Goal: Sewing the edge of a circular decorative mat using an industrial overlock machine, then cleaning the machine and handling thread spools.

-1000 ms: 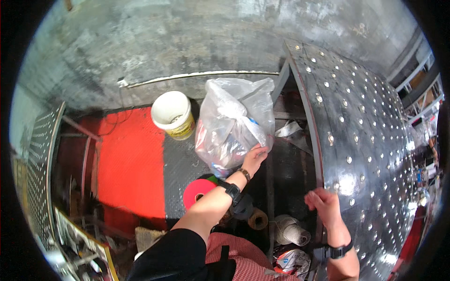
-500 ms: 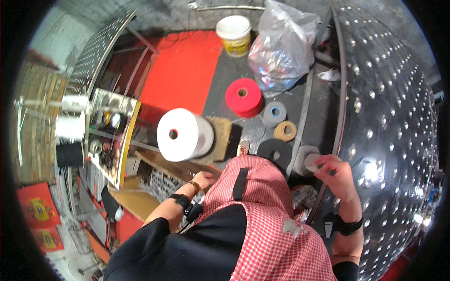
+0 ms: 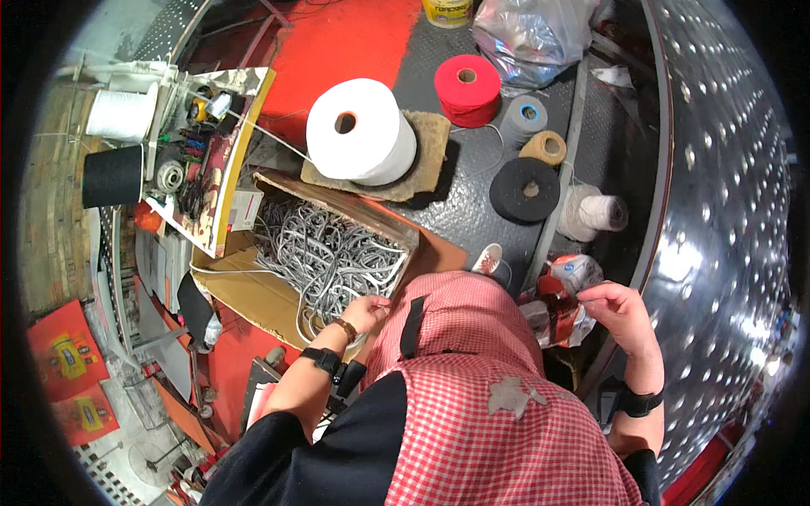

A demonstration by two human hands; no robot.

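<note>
My left hand [image 3: 366,315] is at the near right side of a cardboard box [image 3: 236,297] filled with tangled grey and white cords [image 3: 329,257]. Its fingers are curled, and whatever they hold is hidden. Over at the right, my right hand [image 3: 623,314] is raised with thumb and fingers pinched together, close to a crumpled red-and-white plastic bag [image 3: 578,282]. Anything in that pinch is too fine to make out. Beyond this bag lie pale yarn cones [image 3: 580,214].
A big white spool [image 3: 384,139] stands on a brown board behind the box. Red [image 3: 468,105], grey [image 3: 516,128], tan [image 3: 533,150] and black cones [image 3: 509,196] stand on the dark floor. A studded metal panel [image 3: 717,169] borders the right; a tool tray [image 3: 221,194] is at the left.
The view has shifted, bringing the box of cords into fuller sight. My right hand has come away from the pale yarn cones toward me, still pinched. My left hand stays curled.
</note>
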